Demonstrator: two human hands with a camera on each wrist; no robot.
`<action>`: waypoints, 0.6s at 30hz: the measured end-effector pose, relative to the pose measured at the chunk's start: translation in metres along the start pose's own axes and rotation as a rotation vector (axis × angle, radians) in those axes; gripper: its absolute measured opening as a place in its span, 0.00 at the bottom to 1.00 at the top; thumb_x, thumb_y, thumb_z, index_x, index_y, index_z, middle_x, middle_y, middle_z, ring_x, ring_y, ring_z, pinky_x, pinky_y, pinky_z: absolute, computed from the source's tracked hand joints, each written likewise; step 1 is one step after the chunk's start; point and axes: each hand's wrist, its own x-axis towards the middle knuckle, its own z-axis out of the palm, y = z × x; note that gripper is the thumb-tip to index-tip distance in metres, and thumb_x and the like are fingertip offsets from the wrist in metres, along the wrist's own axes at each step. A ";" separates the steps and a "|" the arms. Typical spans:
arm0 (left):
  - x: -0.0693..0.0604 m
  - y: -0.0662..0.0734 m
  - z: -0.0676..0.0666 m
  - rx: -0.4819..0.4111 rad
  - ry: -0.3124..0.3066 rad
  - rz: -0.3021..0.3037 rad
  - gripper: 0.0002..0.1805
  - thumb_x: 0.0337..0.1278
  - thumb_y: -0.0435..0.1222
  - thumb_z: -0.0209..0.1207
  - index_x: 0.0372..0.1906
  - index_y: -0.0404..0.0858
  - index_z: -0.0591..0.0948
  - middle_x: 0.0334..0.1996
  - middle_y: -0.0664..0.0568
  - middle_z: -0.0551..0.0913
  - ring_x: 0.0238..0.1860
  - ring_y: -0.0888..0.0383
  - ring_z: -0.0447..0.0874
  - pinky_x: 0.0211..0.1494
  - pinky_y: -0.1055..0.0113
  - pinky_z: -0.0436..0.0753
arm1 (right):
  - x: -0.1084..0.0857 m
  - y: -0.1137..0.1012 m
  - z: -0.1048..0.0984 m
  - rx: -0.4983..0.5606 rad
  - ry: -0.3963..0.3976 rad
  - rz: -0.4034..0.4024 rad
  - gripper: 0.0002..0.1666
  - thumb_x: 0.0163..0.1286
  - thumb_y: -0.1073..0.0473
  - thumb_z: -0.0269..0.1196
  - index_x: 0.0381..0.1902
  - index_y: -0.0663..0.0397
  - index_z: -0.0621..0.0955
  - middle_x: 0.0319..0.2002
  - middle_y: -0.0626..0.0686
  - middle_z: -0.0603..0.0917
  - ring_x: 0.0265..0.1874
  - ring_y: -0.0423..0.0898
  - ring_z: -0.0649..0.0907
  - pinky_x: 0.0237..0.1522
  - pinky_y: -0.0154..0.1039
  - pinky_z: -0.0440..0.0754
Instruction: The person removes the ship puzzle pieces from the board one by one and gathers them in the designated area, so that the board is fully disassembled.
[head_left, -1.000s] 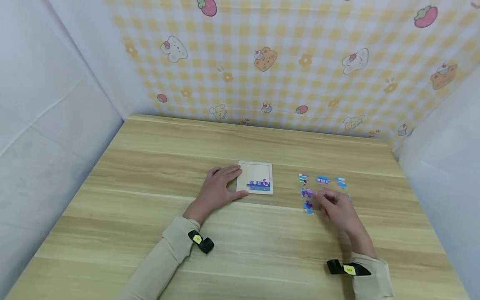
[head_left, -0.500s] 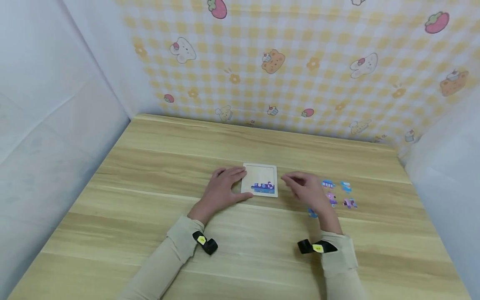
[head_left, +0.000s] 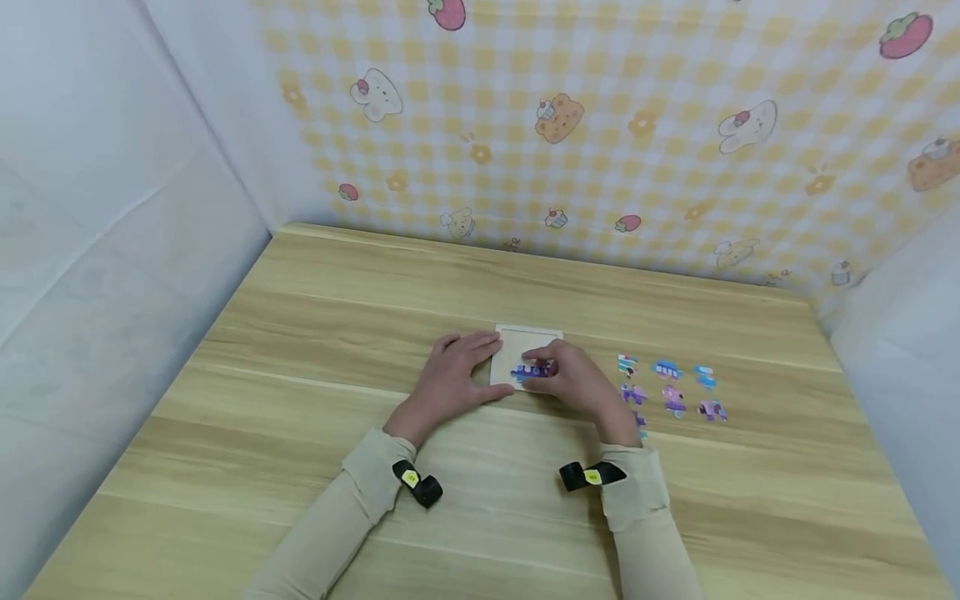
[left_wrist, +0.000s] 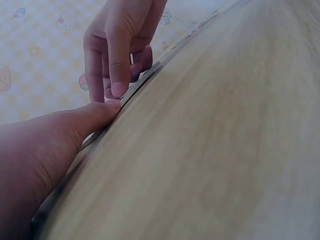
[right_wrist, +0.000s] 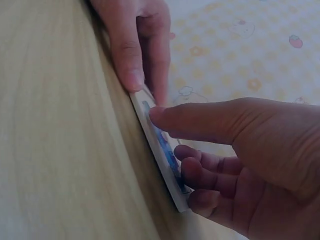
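Observation:
A small square puzzle board (head_left: 510,343) lies on the table, with a strip of joined purple and blue puzzle pieces (head_left: 517,373) along its bottom. My left hand (head_left: 448,382) holds the board by its left side, the thumb at the lower corner and the fingers on the upper left edge. Over the board's right part, my right hand (head_left: 579,382) has thumb and fingers around a puzzle piece at the strip. In the right wrist view, the right thumb (right_wrist: 200,120) and curled fingertips touch the blue strip (right_wrist: 167,150). The hand hides much of the piece.
Several loose puzzle pieces lie in rows right of the board, among them a blue one (head_left: 667,370) and a pink figure (head_left: 673,400). The wood-grain table (head_left: 375,300) meets a yellow checked cloth (head_left: 585,175) at the back and white side walls.
My right hand has moved left from the loose pieces, past the board's right edge, onto the strip. The left hand stays at the board. The view has shifted slightly.

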 end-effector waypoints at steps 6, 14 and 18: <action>0.000 0.000 -0.001 -0.013 0.001 -0.003 0.46 0.59 0.67 0.63 0.75 0.44 0.73 0.76 0.56 0.69 0.78 0.58 0.62 0.79 0.49 0.54 | 0.000 0.001 0.004 0.006 0.005 0.001 0.20 0.69 0.61 0.72 0.56 0.61 0.87 0.41 0.54 0.83 0.35 0.47 0.76 0.39 0.40 0.76; 0.000 -0.001 -0.001 -0.003 -0.005 0.000 0.46 0.59 0.68 0.62 0.76 0.45 0.73 0.77 0.57 0.68 0.78 0.58 0.61 0.79 0.48 0.54 | 0.002 0.001 0.004 -0.003 0.004 0.003 0.15 0.70 0.63 0.70 0.53 0.59 0.88 0.39 0.54 0.82 0.34 0.47 0.75 0.38 0.40 0.75; 0.000 -0.001 0.000 -0.001 -0.010 -0.005 0.47 0.59 0.68 0.62 0.76 0.46 0.72 0.77 0.58 0.68 0.78 0.58 0.61 0.79 0.48 0.54 | 0.002 0.000 0.005 0.010 0.005 0.007 0.13 0.69 0.63 0.71 0.51 0.57 0.88 0.36 0.54 0.79 0.34 0.48 0.74 0.37 0.41 0.74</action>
